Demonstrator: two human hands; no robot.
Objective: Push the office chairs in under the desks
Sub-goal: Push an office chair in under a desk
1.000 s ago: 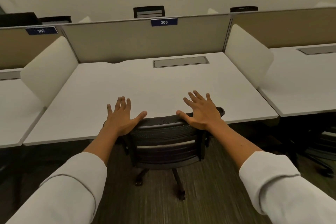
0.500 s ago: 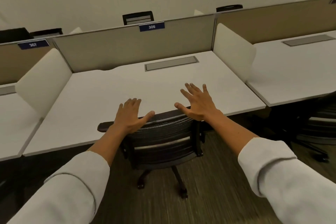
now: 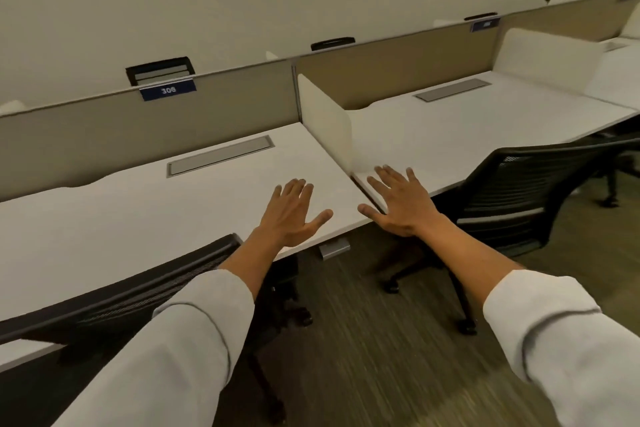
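A black mesh office chair [image 3: 131, 291] sits tucked against the front edge of the white desk labelled 306 [image 3: 138, 211], at the lower left. A second black mesh chair [image 3: 526, 191] stands at the right, its back out from the neighbouring white desk [image 3: 467, 128]. My left hand [image 3: 292, 215] floats open above the corner of desk 306, touching nothing. My right hand [image 3: 398, 201] is open too, fingers spread over the gap between the two desks, left of the second chair.
A white divider panel [image 3: 325, 121] separates the two desks, and a beige partition [image 3: 225, 104] runs along their back. Chair backs [image 3: 159, 71] show behind the partition. Dark carpet [image 3: 381, 340] lies between me and the desks. More desks continue to the far right.
Both hands have come off the back of the first chair. The view has swung right, so that chair now lies at the lower left and a second chair appears at the right.
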